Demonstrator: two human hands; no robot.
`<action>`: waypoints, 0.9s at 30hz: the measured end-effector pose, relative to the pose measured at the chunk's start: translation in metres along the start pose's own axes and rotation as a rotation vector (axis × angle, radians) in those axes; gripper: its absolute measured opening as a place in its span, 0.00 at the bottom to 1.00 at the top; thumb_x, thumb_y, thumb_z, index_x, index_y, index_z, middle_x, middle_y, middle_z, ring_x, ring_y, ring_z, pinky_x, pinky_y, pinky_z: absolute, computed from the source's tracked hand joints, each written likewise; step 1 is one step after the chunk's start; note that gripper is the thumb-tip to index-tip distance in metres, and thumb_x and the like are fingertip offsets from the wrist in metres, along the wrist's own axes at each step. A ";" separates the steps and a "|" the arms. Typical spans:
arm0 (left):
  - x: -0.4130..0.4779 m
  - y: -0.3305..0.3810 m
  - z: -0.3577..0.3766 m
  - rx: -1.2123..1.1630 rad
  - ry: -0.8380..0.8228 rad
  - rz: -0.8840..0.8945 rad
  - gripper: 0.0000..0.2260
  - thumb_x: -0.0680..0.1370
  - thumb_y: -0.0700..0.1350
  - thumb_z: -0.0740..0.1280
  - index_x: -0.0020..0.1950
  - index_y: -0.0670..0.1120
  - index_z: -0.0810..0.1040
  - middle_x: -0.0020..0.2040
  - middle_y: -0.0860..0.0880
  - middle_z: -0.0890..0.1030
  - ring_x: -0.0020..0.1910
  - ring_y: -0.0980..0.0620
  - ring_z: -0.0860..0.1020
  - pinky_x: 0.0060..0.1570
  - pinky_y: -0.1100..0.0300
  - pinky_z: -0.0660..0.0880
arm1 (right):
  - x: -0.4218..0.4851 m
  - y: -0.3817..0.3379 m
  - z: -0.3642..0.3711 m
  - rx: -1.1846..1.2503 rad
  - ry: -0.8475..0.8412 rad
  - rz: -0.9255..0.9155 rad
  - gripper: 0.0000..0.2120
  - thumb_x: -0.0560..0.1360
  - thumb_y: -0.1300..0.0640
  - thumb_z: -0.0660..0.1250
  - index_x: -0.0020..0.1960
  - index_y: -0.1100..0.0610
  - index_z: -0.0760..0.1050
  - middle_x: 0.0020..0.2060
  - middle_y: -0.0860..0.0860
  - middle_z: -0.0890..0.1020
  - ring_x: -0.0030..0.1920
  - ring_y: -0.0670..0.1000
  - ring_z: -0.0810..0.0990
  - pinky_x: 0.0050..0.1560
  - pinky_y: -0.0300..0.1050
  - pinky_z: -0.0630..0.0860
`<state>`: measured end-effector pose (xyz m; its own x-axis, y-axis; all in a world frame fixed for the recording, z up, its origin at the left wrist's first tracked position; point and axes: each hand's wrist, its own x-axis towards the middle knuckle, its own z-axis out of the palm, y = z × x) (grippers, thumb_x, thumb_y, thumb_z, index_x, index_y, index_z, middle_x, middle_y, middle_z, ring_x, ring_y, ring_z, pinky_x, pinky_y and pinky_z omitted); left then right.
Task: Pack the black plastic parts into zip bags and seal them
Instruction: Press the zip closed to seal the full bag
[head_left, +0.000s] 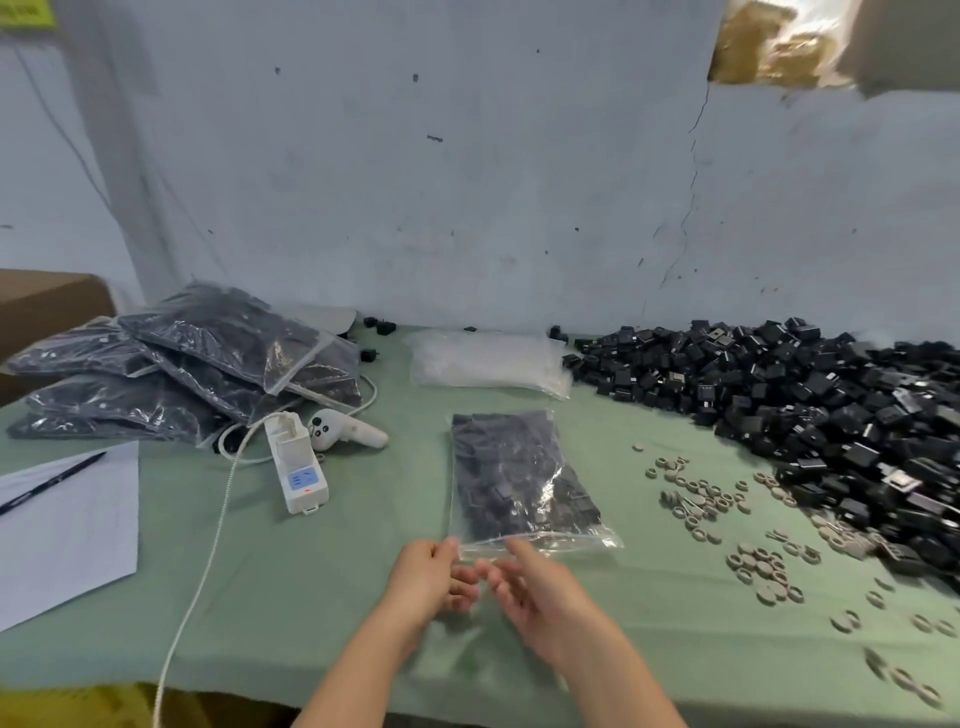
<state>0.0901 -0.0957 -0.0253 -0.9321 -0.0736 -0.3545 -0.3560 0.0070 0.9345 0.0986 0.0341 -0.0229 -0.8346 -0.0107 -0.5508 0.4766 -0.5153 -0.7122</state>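
A clear zip bag (519, 478) full of black plastic parts lies flat on the green table (332, 582), its zip end toward me. My left hand (428, 574) pinches the near left corner of the bag's zip strip. My right hand (540, 597) hovers at the same near edge, its index finger lying on the strip and the other fingers relaxed. A large heap of loose black parts (810, 410) covers the right side of the table. Several filled bags (182, 364) are stacked at the back left. A stack of empty zip bags (483, 358) lies at the back centre.
Small grey rings (753, 551) are scattered between the bag and the heap. A white power strip (296, 467) with its cord, a white controller (343, 428), and white paper (62, 525) with a pen lie on the left. A cardboard box (41, 306) stands far left.
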 end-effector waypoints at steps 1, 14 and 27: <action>-0.001 -0.001 -0.001 -0.004 0.001 0.010 0.13 0.85 0.41 0.55 0.49 0.34 0.74 0.33 0.42 0.81 0.23 0.52 0.77 0.23 0.62 0.74 | -0.001 0.001 0.006 -0.013 -0.037 0.036 0.14 0.82 0.58 0.65 0.45 0.69 0.75 0.29 0.58 0.82 0.22 0.46 0.77 0.21 0.33 0.72; 0.007 -0.009 -0.009 0.015 -0.005 0.001 0.17 0.84 0.43 0.58 0.46 0.35 0.81 0.33 0.43 0.82 0.30 0.47 0.80 0.33 0.58 0.77 | 0.009 0.009 0.032 -0.187 0.069 -0.014 0.12 0.79 0.65 0.65 0.36 0.62 0.73 0.19 0.51 0.76 0.16 0.44 0.70 0.17 0.32 0.66; 0.012 -0.004 -0.003 -0.052 0.028 -0.015 0.13 0.82 0.40 0.62 0.43 0.34 0.79 0.31 0.42 0.80 0.24 0.53 0.79 0.27 0.62 0.79 | 0.018 0.011 0.034 -0.236 0.133 -0.007 0.12 0.78 0.64 0.67 0.35 0.59 0.74 0.22 0.51 0.76 0.16 0.43 0.69 0.19 0.31 0.65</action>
<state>0.0808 -0.0994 -0.0329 -0.9242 -0.1015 -0.3681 -0.3653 -0.0461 0.9298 0.0791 -0.0013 -0.0262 -0.8020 0.1134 -0.5865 0.5350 -0.3006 -0.7896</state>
